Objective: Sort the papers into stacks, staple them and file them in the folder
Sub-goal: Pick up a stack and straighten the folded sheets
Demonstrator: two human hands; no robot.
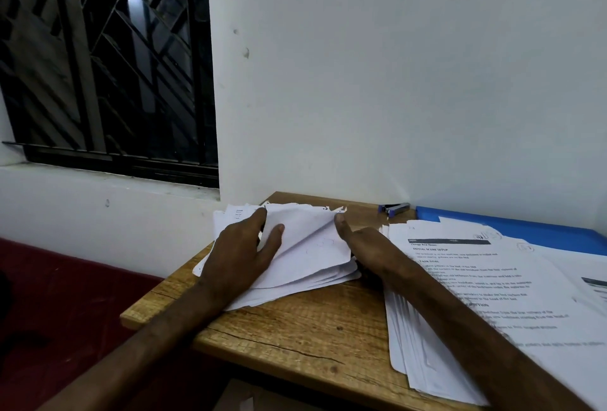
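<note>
L hand (pixel 243 253) lies palm-down on the loose pile of white paper sheets (pixel 315 246), fingers straight & slightly spread. Its thumb (pixel 277 233) rests on the top sheet, the other fingers run along that sheet's left edge. Looks like pressing, not a curled grip.

R hand (pixel 361 243) is at the pile's right side. Its thumb (pixel 340 223) sticks up against the raised right edge of the top sheets. The rest of the fingers are hidden under the paper, so I can't tell from my feed whether it really pinches them.

Between the two hands the top sheets are bowed up w/ a crease down the middle. Top edges of the pile look ragged and fanned out.

The pile sits on the far-left corner of the light brown wooden table (pixel 295 322), close to the white wall (pixel 394 82).

To the right, apart from the pile, is a thicker stack of printed white pages (pixel 476 262), top page w/ black text, edges fanned toward me. My R forearm crosses over it.

Behind that stack, partly under it, lies a flat blue plastic folder (pixel 525 230). A small blue & grey metal stapler (pixel 394 207) lies by the wall, just left of the folder.

Upper left: dark window w/ black metal grille (pixel 98 65). Lower left: dark red surface (pixel 65 295), too dim to ID.
</note>
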